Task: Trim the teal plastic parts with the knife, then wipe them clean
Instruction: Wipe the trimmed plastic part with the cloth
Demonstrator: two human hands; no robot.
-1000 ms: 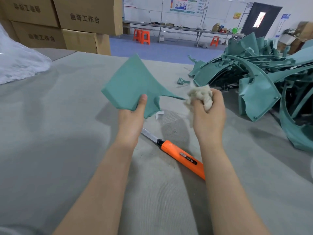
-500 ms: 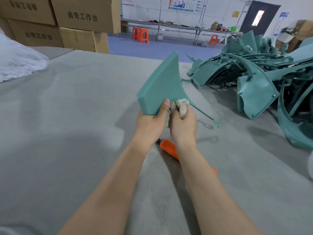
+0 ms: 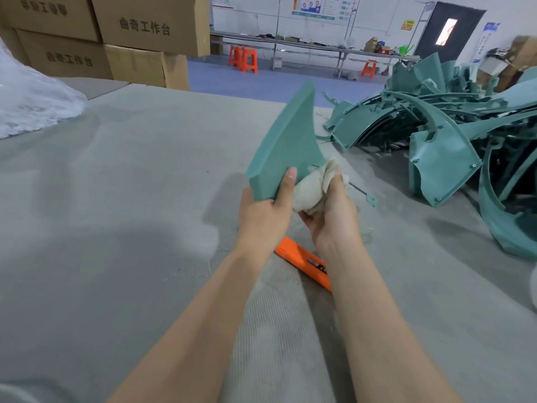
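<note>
Grey felt counter [image 3: 130, 199] carries an orange utility knife [image 3: 302, 261] beneath the wrists. Above it, the left grip [image 3: 263, 216] clasps the lower edge of a teal triangular plastic part [image 3: 287, 146]; the right grip [image 3: 331, 216] is curled round a crumpled white cloth [image 3: 308, 193] pressed on its corner.

Right hand [image 3: 328, 216] brought rag [image 3: 311, 190] onto teal part [image 3: 287, 146], now upright.

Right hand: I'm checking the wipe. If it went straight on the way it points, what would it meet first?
The teal part held by the left hand: the right hand points its cloth at that part's lower edge, and they seem to touch.
</note>
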